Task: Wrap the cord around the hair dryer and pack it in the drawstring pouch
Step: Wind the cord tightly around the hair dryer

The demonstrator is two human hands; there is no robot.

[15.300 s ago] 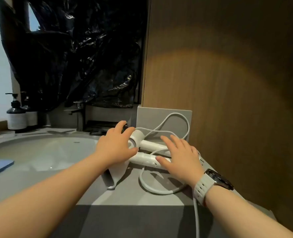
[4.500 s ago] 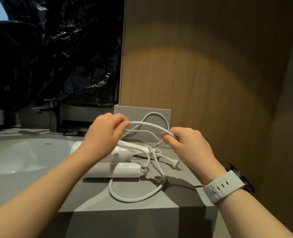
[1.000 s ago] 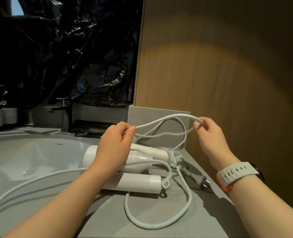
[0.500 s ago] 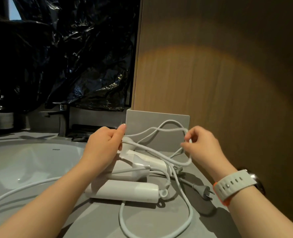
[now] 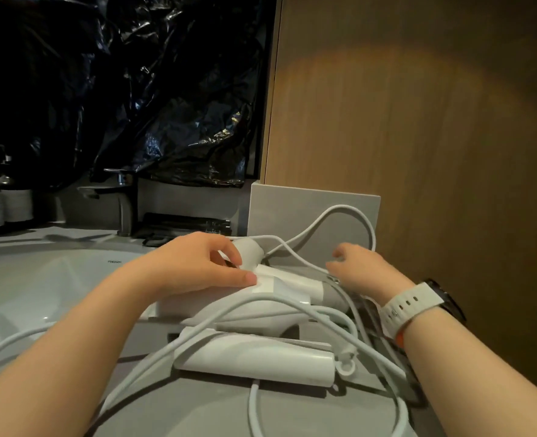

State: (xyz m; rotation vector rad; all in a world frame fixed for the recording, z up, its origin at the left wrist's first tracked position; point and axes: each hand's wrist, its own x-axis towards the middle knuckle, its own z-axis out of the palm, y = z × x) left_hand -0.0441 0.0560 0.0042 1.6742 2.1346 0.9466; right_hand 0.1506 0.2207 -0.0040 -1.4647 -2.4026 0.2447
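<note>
Since half a second ago both hands have dropped from the raised strand. The left hand [image 5: 194,269] has come down onto the white plastic hair dryer [image 5: 254,357], and the right hand [image 5: 363,271] has sunk to the dryer's grey nozzle end.

The left hand now holds the dryer's barrel, with the thumb flat along it and the fingers bent over the rear end. The right hand's fingers are loosely curled and blurred. I cannot tell whether they have hold of anything.

The dryer lies on the grey desk [image 5: 198,414] between and just below the two hands, its folded handle on the side nearer the person. The white round cord [image 5: 253,408] leaves the handle's end below the right wrist and curves toward the person. One strand crosses the barrel under the left hand and trails off past the left forearm. A loop stands up just behind the right hand, against a pale grey upright panel [image 5: 292,209].

A white watch strap [image 5: 409,307] circles the right wrist. Left of the left hand is a white basin [image 5: 40,279], with a metal tap [image 5: 125,200] behind it. Crumpled black plastic sheeting [image 5: 135,89] hangs beyond the left hand, and a brown wooden wall [image 5: 418,137] rises beyond the right.
</note>
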